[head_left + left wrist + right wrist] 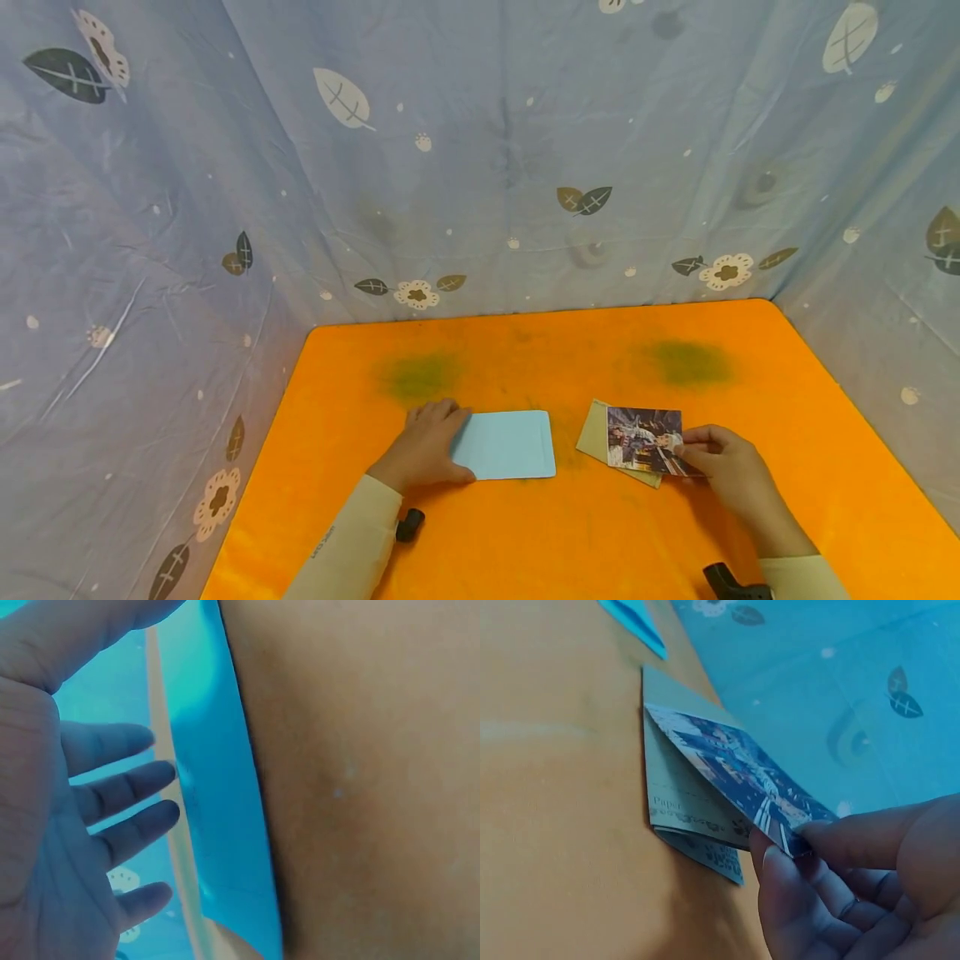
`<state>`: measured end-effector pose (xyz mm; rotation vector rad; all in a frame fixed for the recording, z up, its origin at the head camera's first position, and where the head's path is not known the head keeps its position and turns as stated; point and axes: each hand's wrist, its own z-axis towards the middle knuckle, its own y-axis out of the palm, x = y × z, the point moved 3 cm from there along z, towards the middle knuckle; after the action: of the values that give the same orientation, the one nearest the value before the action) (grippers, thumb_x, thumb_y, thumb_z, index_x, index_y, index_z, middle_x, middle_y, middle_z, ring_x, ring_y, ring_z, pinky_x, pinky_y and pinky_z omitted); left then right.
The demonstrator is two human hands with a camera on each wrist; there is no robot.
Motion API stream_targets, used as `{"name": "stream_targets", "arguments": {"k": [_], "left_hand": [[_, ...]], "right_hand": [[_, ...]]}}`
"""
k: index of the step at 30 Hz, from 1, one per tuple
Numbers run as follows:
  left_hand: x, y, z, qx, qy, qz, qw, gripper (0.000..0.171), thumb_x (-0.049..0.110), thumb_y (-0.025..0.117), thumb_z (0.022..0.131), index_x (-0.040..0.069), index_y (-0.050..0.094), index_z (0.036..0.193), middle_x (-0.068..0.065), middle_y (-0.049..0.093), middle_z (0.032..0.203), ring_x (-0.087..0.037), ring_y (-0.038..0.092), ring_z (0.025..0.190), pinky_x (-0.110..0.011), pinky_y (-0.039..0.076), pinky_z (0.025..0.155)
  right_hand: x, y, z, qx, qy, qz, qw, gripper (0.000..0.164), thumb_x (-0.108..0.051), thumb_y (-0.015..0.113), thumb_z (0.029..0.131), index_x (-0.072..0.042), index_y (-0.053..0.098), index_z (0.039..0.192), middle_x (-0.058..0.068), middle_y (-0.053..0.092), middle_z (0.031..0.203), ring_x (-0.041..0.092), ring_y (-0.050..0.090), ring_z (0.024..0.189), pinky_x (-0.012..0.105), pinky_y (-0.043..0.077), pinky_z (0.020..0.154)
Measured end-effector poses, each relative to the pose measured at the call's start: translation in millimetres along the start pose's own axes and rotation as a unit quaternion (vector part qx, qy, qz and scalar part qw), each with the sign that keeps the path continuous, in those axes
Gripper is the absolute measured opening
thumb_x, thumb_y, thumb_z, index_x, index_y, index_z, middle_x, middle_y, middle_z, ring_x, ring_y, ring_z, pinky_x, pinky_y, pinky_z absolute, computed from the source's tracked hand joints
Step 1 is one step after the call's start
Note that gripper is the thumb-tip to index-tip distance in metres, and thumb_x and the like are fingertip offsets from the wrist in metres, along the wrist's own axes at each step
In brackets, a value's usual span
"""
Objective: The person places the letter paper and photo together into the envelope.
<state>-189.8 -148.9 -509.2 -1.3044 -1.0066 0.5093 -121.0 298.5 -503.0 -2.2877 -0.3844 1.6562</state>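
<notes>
A light blue envelope lies flat on the orange table, left of centre. My left hand rests at its left end, thumb near the lower edge and fingers by the upper edge; the left wrist view shows those fingers nearly straight and spread. Between thumb and fingers, my right hand pinches the right end of a picture card, a dark, colourful print. Tilted, the card partly covers a folded beige paper piece. Printed lettering and ornament show on the beige piece in the right wrist view.
The orange tabletop bears two greenish smudges towards the back. Blue-grey curtains with leaves and flowers surround its back and sides. Black wrist devices sit by the left sleeve and the right sleeve.
</notes>
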Motion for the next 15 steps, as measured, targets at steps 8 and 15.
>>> {"name": "stream_targets", "arguments": {"k": [8,15], "left_hand": [[-0.4,0.7,0.4,0.001,-0.005,-0.013,0.9999,0.089,0.05,0.095,0.078,0.003,0.063,0.147,-0.007,0.052,0.132,-0.027,0.045,0.115,-0.046,0.045,0.099],[-0.7,0.2,1.0,0.006,0.005,-0.007,0.9999,0.088,0.052,0.095,0.078,0.004,0.063,0.145,-0.007,0.053,0.133,-0.027,0.048,0.117,-0.048,0.047,0.101]], "right_hand": [[-3.0,13.0,-0.8,-0.021,-0.018,0.06,0.998,0.041,-0.013,0.066,0.111,0.013,0.055,0.142,0.017,0.068,0.115,0.026,0.07,0.093,0.039,0.064,0.078],[-7.1,30.5,4.4,-0.037,-0.027,0.085,0.995,0.039,-0.009,0.065,0.111,0.014,0.055,0.14,0.018,0.067,0.112,0.027,0.069,0.092,0.039,0.064,0.077]]}}
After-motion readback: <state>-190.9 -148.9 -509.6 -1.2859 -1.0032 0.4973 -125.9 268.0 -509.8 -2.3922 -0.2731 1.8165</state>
